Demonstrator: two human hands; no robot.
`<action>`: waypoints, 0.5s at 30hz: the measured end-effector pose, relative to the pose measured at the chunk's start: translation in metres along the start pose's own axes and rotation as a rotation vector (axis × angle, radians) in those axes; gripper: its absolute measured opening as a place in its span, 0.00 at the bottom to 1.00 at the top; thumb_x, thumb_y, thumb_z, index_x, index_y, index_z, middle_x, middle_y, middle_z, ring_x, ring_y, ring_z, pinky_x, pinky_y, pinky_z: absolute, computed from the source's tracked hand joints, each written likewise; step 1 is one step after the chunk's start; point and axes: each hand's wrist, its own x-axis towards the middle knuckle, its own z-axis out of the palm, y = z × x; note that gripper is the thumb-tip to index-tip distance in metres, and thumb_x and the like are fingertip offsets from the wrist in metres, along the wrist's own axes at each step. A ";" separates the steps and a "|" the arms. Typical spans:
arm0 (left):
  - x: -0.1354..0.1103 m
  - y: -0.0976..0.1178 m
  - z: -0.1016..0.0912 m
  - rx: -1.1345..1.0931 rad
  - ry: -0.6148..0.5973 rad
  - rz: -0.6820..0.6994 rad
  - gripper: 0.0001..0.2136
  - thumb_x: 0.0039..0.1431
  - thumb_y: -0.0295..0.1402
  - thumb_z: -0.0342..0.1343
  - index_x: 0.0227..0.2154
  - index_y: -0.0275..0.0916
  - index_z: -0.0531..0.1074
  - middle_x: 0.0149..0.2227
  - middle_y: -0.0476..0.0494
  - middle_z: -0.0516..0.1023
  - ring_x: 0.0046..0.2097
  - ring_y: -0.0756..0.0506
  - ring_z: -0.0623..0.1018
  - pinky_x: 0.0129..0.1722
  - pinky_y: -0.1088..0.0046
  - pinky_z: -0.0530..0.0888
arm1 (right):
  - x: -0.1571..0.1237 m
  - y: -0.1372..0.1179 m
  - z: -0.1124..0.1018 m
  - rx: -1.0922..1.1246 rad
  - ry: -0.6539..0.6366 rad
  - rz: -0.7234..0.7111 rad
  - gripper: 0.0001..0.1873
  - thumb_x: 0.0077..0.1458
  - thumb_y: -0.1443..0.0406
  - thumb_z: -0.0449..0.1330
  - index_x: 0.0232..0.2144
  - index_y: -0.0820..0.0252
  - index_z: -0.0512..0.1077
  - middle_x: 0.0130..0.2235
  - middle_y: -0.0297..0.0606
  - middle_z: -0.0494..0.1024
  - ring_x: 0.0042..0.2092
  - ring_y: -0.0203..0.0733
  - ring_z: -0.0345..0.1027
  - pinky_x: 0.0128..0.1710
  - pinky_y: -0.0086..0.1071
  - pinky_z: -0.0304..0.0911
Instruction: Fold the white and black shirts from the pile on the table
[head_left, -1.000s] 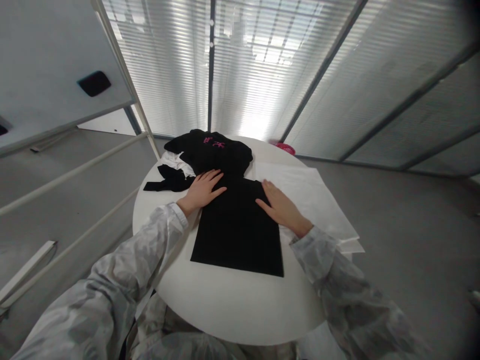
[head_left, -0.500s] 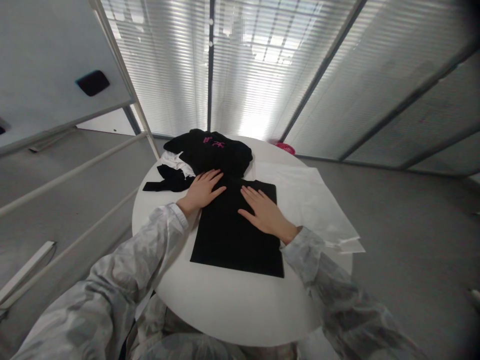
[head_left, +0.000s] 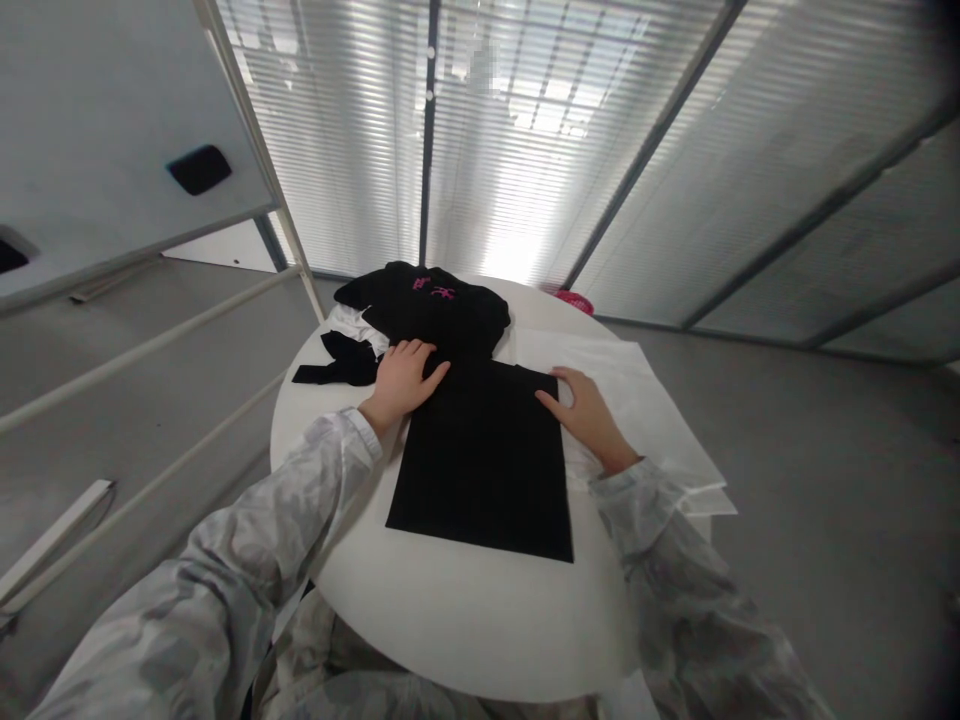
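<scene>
A flat, folded black garment (head_left: 484, 455) lies in the middle of the round white table (head_left: 465, 610). My left hand (head_left: 401, 378) rests palm down on its far left corner, fingers spread and open. My right hand (head_left: 589, 412) lies at the garment's far right edge, thumb on the black cloth and fingers apart on the white sheet beside it. Neither hand grips anything. Behind the folded piece sits a heap of black clothing with pink print (head_left: 431, 308).
Clear plastic bags or white sheets (head_left: 645, 400) lie on the table's right side. A white cloth and a black piece (head_left: 341, 350) poke out at the heap's left. A red object (head_left: 574, 300) sits past the table. A white rail frame (head_left: 255, 160) stands left.
My right hand slid from the middle of the black garment out to its far right edge. My left hand stayed put on the far left corner.
</scene>
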 end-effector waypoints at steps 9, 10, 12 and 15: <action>0.003 -0.001 0.000 -0.049 -0.008 -0.243 0.25 0.75 0.60 0.53 0.51 0.42 0.78 0.44 0.37 0.86 0.47 0.34 0.85 0.50 0.59 0.77 | 0.003 -0.001 0.009 0.562 -0.031 0.312 0.34 0.54 0.45 0.74 0.57 0.50 0.70 0.42 0.38 0.85 0.43 0.55 0.80 0.49 0.50 0.76; 0.003 -0.002 0.001 -0.074 -0.011 -0.252 0.25 0.73 0.60 0.56 0.51 0.43 0.78 0.43 0.38 0.86 0.46 0.34 0.86 0.49 0.59 0.77 | 0.003 -0.003 0.010 0.625 -0.032 0.328 0.37 0.54 0.47 0.75 0.59 0.49 0.68 0.42 0.37 0.86 0.43 0.55 0.81 0.49 0.50 0.77; 0.004 -0.006 0.004 -0.140 -0.001 -0.242 0.24 0.70 0.59 0.61 0.52 0.44 0.78 0.43 0.40 0.86 0.45 0.35 0.86 0.46 0.60 0.77 | 0.002 -0.006 0.011 0.696 -0.023 0.360 0.41 0.53 0.48 0.75 0.64 0.49 0.66 0.41 0.36 0.87 0.43 0.55 0.82 0.49 0.51 0.78; 0.005 -0.012 0.009 -0.271 0.021 -0.209 0.23 0.67 0.53 0.67 0.56 0.45 0.75 0.46 0.42 0.85 0.42 0.38 0.85 0.44 0.62 0.77 | 0.003 -0.013 0.011 0.703 0.006 0.396 0.43 0.53 0.47 0.76 0.65 0.50 0.66 0.39 0.35 0.87 0.41 0.54 0.82 0.47 0.50 0.79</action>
